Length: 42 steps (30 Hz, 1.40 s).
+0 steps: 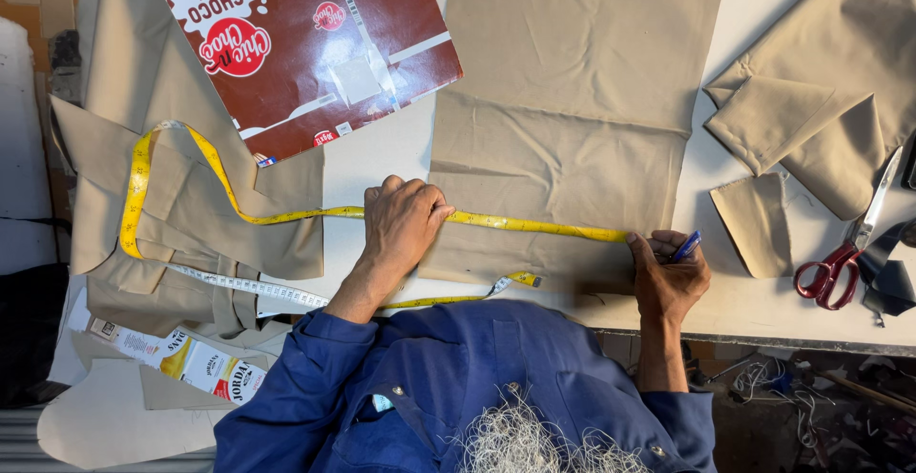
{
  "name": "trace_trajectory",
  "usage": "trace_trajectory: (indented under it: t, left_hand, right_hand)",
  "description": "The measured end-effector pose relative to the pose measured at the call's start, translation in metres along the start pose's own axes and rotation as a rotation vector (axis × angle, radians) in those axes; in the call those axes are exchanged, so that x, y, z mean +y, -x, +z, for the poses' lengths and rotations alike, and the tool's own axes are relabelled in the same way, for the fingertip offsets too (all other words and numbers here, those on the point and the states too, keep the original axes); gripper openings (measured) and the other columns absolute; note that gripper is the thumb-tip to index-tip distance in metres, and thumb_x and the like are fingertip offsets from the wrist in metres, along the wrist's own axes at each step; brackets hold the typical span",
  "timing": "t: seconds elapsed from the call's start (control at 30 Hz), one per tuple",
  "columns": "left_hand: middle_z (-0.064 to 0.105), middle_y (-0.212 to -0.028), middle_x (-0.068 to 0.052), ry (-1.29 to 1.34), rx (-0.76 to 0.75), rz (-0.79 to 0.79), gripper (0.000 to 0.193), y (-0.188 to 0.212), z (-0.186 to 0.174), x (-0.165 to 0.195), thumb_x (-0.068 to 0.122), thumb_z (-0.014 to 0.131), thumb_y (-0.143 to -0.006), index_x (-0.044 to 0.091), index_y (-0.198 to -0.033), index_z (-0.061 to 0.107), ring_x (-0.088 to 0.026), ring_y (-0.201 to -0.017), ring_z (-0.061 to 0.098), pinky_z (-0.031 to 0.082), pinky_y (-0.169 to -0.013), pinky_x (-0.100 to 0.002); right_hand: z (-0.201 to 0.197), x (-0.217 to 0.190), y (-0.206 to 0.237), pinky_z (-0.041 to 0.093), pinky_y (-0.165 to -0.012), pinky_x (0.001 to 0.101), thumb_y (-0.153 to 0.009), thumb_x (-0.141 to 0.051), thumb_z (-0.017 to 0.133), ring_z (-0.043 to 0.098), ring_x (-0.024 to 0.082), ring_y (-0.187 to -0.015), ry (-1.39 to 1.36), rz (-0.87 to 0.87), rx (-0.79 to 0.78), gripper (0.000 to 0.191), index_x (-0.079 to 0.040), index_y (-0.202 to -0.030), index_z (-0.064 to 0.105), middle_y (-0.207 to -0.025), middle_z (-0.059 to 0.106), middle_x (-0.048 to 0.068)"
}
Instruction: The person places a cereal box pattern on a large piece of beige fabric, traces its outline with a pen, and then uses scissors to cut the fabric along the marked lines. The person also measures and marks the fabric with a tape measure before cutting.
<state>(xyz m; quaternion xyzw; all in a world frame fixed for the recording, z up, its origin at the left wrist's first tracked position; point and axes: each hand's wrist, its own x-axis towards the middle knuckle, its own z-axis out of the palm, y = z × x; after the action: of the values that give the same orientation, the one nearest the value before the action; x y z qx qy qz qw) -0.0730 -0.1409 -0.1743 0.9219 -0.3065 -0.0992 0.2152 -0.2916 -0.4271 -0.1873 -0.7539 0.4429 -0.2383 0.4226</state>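
Note:
A tan piece of cut cloth [572,101] lies flat on the white table [744,301]. A yellow measuring tape [534,226] is stretched across its lower part. My left hand [404,223] presses the tape down at the cloth's left edge. My right hand [668,273] pins the tape's other stretch at the cloth's right edge and holds a blue pen [686,246]. The rest of the tape loops away to the left over more tan cloth pieces [181,225] and back under my left arm.
A flattened brown cardboard box [305,43] lies at the top, left of the cloth. Folded tan cloth [830,101] and a small scrap [759,220] sit at the right, with red-handled scissors [844,253] beside them. Another flattened carton [191,358] lies at lower left.

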Motion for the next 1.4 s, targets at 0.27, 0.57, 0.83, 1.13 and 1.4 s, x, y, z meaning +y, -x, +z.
trace_trajectory:
  t: [0.27,0.57,0.83,1.13,1.4]
  left_hand:
    - [0.07,-0.077,0.003,0.071,-0.046,-0.048,0.024,-0.005,-0.001,-0.004,0.039,0.075,-0.089,0.017,-0.082,0.075,-0.022,-0.082,0.058,0.04,-0.073,-0.047]
    - [0.069,-0.073,0.001,0.087,-0.084,-0.109,0.024,-0.011,0.0,-0.003,0.04,0.077,-0.087,0.016,-0.082,0.077,-0.022,-0.08,0.059,0.039,-0.072,-0.046]
    - [0.068,-0.07,0.002,0.127,-0.055,-0.1,0.024,-0.01,-0.004,-0.003,0.039,0.081,-0.083,0.016,-0.079,0.077,-0.022,-0.079,0.059,0.039,-0.073,-0.045]
    - [0.069,-0.069,0.003,0.119,-0.093,-0.127,0.025,-0.011,-0.002,-0.003,0.041,0.082,-0.083,0.017,-0.079,0.078,-0.019,-0.079,0.058,0.039,-0.073,-0.044]
    - [0.069,-0.07,0.004,0.111,-0.094,-0.133,0.025,-0.011,-0.004,-0.002,0.041,0.083,-0.081,0.016,-0.079,0.078,-0.02,-0.081,0.059,0.04,-0.074,-0.045]
  right_hand:
    - [0.0,0.003,0.001,0.055,-0.073,0.0221,-0.088,-0.013,0.09,0.069,0.01,-0.08,-0.032,-0.037,-0.013,0.029,0.0,-0.102,0.068,-0.088,0.073,0.007]
    - [0.0,0.01,0.002,0.055,-0.073,0.0225,-0.088,-0.012,0.091,0.068,0.011,-0.08,-0.042,-0.046,-0.006,0.029,0.001,-0.102,0.068,-0.087,0.072,0.006]
    - [0.004,0.022,0.001,0.055,-0.074,0.0214,-0.089,-0.007,0.091,0.067,0.01,-0.08,-0.15,-0.053,0.027,0.028,0.001,-0.102,0.067,-0.088,0.071,0.006]
    - [0.003,0.024,0.0,0.054,-0.07,0.019,-0.089,-0.005,0.09,0.066,0.008,-0.078,-0.244,-0.054,0.008,0.027,0.0,-0.103,0.067,-0.087,0.069,0.005]
    - [0.002,0.018,-0.001,0.054,-0.07,0.0193,-0.088,-0.005,0.09,0.066,0.008,-0.077,-0.173,-0.033,0.01,0.027,0.0,-0.103,0.068,-0.086,0.071,0.005]
